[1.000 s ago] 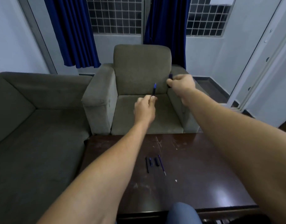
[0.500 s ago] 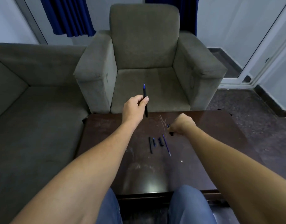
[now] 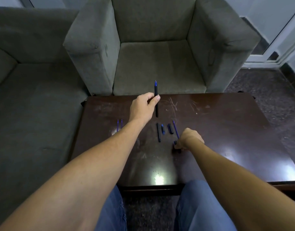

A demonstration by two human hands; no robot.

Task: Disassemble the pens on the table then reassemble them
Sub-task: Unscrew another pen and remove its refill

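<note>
**Stripping a pen: body held up, small piece down at the surface**

Disassembly looks to be the step in hand. One pen already lies in parts, and this one seems only just begun. The next move probably calls for leaving the small piece beside the row. The right hand would then come up to twist the tip off while the left steadies the barrel.

Two blue refills (image 3: 119,125) lie side by side at nine o'clock on the surface (image 3: 226,130), near its left edge. Toward eleven o'clock the left hand (image 3: 143,105) hovers by the far edge. Its thumb and fingertips pinch the pen (image 3: 156,104) at mid-length, nearly upright and uncapped, blue tip toward twelve.

Around the centre lies a row of parts, each apart from the next: a loose barrel (image 3: 158,134), a tip piece (image 3: 163,129), a short cap (image 3: 170,128) and a single refill (image 3: 176,131).

At five o'clock of that row the right hand (image 3: 190,139) is low, knuckles up. Its fingers curl round a small dark piece (image 3: 175,142), probably this pen's cap. Whether that piece touches the wood, I cannot tell.
</note>
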